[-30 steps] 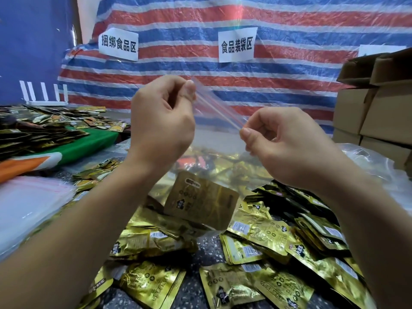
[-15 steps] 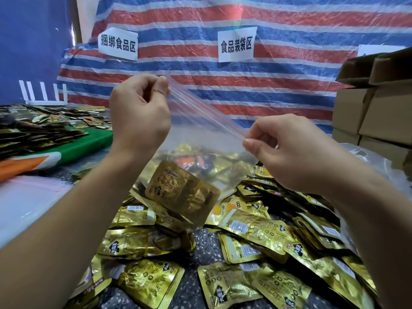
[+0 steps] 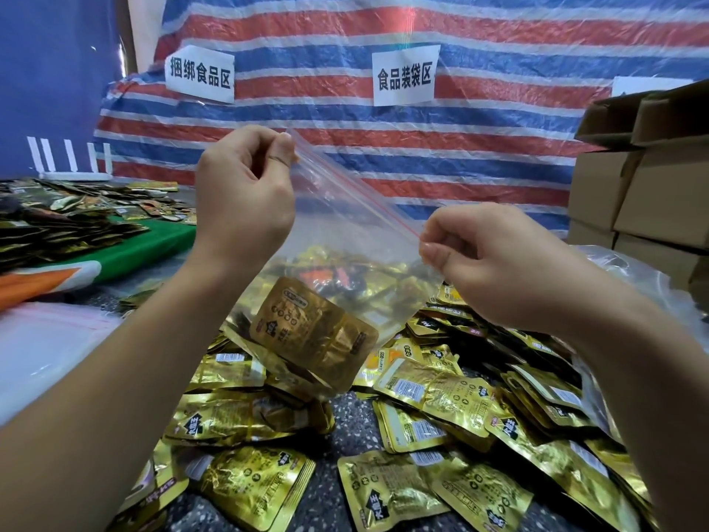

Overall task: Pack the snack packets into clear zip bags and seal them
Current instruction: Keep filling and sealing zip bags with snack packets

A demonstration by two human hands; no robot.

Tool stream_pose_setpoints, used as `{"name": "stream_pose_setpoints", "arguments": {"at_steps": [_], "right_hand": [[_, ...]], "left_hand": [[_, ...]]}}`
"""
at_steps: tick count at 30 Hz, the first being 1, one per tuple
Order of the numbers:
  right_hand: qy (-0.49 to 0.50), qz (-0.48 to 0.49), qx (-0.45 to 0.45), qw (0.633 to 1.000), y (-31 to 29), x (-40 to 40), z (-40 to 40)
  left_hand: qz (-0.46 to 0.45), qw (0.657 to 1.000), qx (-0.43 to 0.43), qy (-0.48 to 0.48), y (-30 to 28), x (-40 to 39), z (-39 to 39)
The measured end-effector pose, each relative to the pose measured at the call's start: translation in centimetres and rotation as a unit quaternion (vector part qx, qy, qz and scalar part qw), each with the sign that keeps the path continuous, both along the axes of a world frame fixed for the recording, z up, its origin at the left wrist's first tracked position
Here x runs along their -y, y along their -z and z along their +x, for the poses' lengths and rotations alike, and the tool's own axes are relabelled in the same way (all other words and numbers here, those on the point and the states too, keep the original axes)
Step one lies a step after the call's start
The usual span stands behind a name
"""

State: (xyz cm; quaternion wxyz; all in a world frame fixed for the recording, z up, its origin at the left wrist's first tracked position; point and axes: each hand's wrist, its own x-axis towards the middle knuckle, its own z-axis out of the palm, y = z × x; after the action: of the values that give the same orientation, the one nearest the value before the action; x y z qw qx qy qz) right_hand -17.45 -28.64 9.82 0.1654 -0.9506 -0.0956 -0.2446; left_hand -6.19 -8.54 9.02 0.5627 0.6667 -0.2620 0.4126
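Note:
I hold a clear zip bag in the air by its red-lined top strip. My left hand pinches the upper left end of the strip. My right hand pinches the lower right end, so the strip slopes down to the right. A gold snack packet hangs inside the bag's bottom. Many loose gold snack packets lie piled on the speckled table below.
A stack of empty clear bags lies at the left. Darker packets cover a green mat at the far left. Cardboard boxes stand at the right. A striped tarp with two paper signs hangs behind.
My hands have spread further apart along the bag's zip strip, the left hand moving left, and the bag with its packet hangs wider between them.

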Motion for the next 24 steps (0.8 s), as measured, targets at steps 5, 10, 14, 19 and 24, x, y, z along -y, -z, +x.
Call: {"name": "stream_pose_setpoints", "arguments": {"at_steps": [5,10,14,19,24], "right_hand": [[-0.028,0.049,0.017,0.998,-0.5,0.5,-0.3],[-0.007,0.051,0.031,0.998,-0.5,0.5,-0.2],[0.004,0.028,-0.027,0.999,-0.6,0.7,-0.4],[-0.011,0.052,-0.021,0.998,-0.1,-1.0,-0.2],[-0.086,0.129,-0.092,0.984,1.4,-2.7,1.0]], "left_hand": [[-0.008,0.999,-0.007,0.031,-0.3,0.1,-0.1],[-0.014,1.0,-0.003,0.018,-0.1,0.3,-0.2],[0.007,0.999,-0.005,0.037,-0.1,0.6,-0.4],[0.049,0.991,-0.014,0.124,0.3,1.7,-1.5],[0.131,0.977,0.032,0.166,1.3,3.2,-2.9]]}}
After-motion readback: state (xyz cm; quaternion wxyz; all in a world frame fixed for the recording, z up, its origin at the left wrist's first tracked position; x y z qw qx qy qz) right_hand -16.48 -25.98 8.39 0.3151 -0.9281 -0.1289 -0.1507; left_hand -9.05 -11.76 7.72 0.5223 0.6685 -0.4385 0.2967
